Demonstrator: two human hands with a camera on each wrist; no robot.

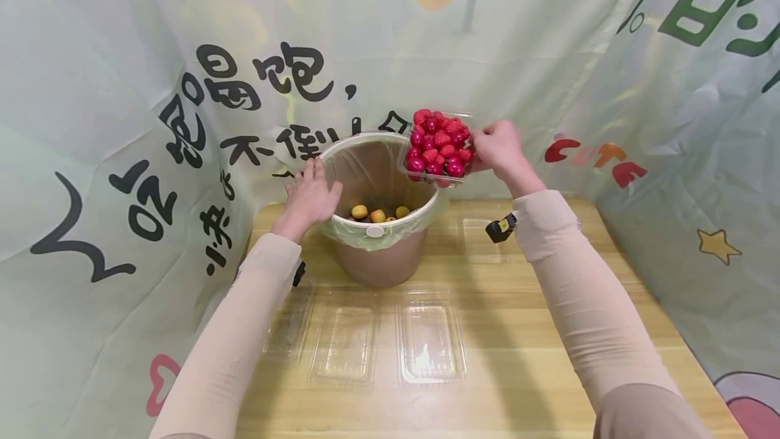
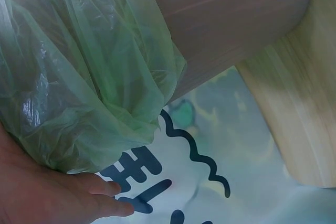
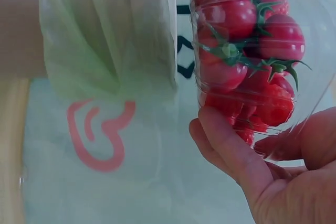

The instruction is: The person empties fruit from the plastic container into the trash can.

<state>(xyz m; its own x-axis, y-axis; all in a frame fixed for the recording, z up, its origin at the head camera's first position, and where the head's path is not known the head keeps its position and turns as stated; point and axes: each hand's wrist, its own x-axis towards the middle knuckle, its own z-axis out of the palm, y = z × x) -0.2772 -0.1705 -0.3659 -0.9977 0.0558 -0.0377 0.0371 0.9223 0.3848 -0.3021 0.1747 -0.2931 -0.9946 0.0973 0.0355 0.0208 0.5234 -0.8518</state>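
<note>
A brown bin (image 1: pixel 380 259) lined with a pale green bag (image 1: pixel 365 236) stands on the wooden table (image 1: pixel 524 330); a few yellow fruits (image 1: pixel 378 214) lie inside it. My left hand (image 1: pixel 309 196) rests on the bin's left rim with straight fingers, touching the bag (image 2: pixel 89 72). My right hand (image 1: pixel 501 149) grips a clear plastic tray of red strawberries and tomatoes (image 1: pixel 439 146), tilted over the bin's right rim. In the right wrist view the fingers (image 3: pixel 231 148) curl under the tray (image 3: pixel 247 51).
Three empty clear plastic trays (image 1: pixel 429 341) lie on the table in front of the bin, and another (image 1: pixel 481 239) lies to its right. Printed green cloth (image 1: pixel 122 154) hangs closely around the table on the left, back and right.
</note>
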